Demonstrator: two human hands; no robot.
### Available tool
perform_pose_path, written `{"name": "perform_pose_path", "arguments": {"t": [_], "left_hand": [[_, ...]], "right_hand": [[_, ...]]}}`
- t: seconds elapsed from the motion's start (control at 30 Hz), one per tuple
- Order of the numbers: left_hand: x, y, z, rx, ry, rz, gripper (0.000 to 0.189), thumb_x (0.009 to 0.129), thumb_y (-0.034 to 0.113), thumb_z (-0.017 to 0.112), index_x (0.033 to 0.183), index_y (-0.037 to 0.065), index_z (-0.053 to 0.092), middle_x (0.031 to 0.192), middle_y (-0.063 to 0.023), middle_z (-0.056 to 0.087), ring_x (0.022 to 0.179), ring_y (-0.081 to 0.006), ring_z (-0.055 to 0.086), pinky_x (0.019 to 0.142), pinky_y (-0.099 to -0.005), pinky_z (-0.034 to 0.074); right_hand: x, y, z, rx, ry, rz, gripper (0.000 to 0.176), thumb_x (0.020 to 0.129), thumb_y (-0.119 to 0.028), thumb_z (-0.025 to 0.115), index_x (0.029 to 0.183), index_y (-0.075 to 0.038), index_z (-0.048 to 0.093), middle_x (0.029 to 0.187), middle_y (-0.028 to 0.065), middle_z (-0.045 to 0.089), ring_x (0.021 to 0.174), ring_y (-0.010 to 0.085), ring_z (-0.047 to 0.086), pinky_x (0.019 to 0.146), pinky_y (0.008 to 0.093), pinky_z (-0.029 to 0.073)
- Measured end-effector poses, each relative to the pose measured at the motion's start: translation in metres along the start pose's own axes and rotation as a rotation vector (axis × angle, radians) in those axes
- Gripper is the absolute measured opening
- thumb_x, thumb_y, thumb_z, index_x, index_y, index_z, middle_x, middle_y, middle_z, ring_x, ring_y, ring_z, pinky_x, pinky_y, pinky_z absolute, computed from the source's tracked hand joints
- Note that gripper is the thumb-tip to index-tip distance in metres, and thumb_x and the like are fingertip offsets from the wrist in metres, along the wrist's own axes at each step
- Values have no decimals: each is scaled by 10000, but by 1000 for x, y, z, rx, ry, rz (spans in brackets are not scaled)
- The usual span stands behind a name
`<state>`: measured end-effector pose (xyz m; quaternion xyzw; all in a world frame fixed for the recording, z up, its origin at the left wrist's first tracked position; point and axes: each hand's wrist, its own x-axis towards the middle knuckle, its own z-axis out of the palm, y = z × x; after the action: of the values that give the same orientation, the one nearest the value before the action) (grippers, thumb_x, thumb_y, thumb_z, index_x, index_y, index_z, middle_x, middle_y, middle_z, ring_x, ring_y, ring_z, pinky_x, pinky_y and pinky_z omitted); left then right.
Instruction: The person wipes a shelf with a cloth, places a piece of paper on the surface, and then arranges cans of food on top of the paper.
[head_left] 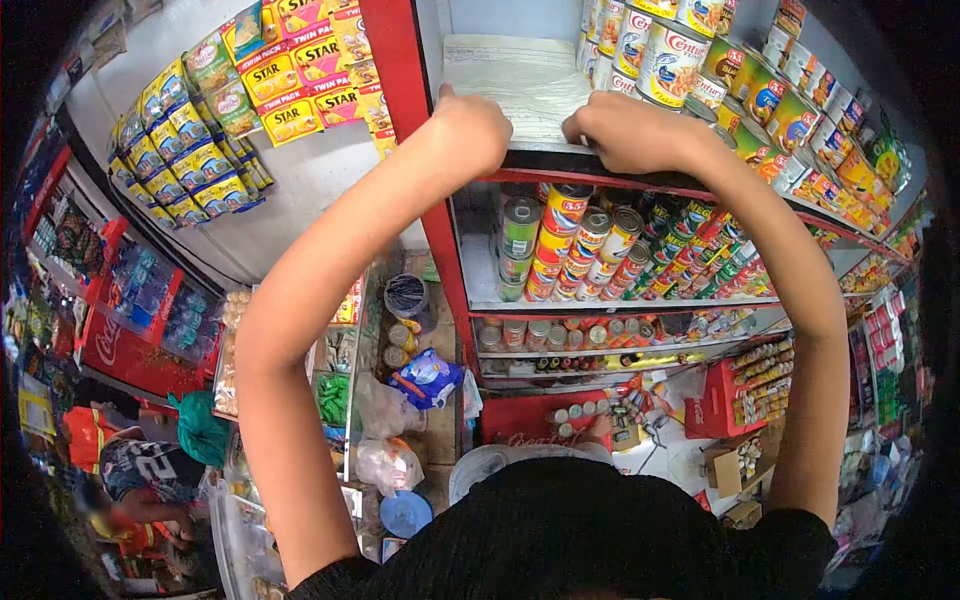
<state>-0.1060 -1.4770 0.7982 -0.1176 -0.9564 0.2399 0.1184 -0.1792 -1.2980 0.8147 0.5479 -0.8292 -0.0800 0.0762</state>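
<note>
A stack of white written-on papers (520, 85) lies on the upper shelf, beside the cans. My left hand (472, 128) is closed at the stack's front left corner, next to the red shelf post, with most of its fingers hidden behind the hand. At the front right corner, my right hand (635, 135) curls its fingers in against the papers' edge. Large Century cans (672, 62) stand just behind and right of my right hand. Both forearms reach up over the shelf front.
Stacked cans (565, 240) fill the shelf below. Seasoning packs (290, 75) hang on the left wall. A red Coca-Cola crate (530, 420) and a cardboard box (735, 465) are lower down. Beyond the counter at left, a person in a dark jersey (150, 470) is seen.
</note>
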Motion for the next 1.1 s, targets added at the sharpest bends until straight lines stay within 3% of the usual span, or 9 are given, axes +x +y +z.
{"name": "perform_pose_path", "arguments": {"t": [0.1,0.27,0.4,0.53,0.63,0.7,0.83,0.97,1.1], "left_hand": [[-1,-6,-19,-121,-211,-13,150,708,9,536,816,5,639,858,-176,619,874,-326,604,819,-409,471],[14,-3,-10,-293,414,95,159,674,-31,533,802,-10,626,789,-211,612,811,-363,608,711,-427,498],[28,0,-2,-320,27,110,159,672,-1,530,789,-20,637,816,-243,615,790,-367,615,699,-429,492],[40,-13,0,-400,0,102,157,668,19,536,775,-23,643,832,-236,621,782,-365,619,683,-426,491],[57,-10,-10,-365,-170,-60,261,687,16,548,929,-9,644,970,-202,622,907,-322,613,751,-402,507],[91,-18,12,-338,16,-16,276,719,106,540,965,19,630,967,-190,626,896,-329,605,754,-399,483],[157,-18,41,-440,-24,134,350,765,170,530,1088,50,588,1043,-182,609,961,-322,582,826,-400,457],[176,-10,46,-516,-141,178,426,837,276,488,1218,85,494,1211,-182,508,1081,-336,509,916,-419,400],[190,-8,52,-444,-272,87,530,887,389,386,1341,118,351,1375,-158,342,1211,-351,388,1005,-425,322]], "right_hand": [[5,-4,-17,102,-89,29,312,691,43,458,975,15,583,792,217,599,806,340,588,718,420,455],[39,6,-21,49,30,203,302,702,7,460,977,15,586,815,234,616,817,357,605,741,412,475],[67,28,11,-85,72,270,243,694,-8,488,890,-1,633,856,248,614,839,362,610,741,419,487],[44,11,13,-81,-80,325,194,714,-35,493,852,8,622,831,239,613,817,375,601,730,431,474],[25,15,23,-4,291,207,166,766,-99,488,808,9,607,759,233,602,747,391,590,711,449,466],[17,5,25,17,344,213,184,788,-140,500,794,6,611,737,230,598,734,389,589,706,451,464],[1,-21,29,113,390,281,424,849,-349,506,678,25,610,688,227,598,689,389,600,653,475,478],[-1,-33,54,-37,708,307,347,848,-283,522,648,-21,629,678,148,603,618,300,606,522,403,484],[1,-33,61,-76,763,278,320,834,-248,548,632,-10,620,675,138,602,609,279,602,500,369,483]]}}
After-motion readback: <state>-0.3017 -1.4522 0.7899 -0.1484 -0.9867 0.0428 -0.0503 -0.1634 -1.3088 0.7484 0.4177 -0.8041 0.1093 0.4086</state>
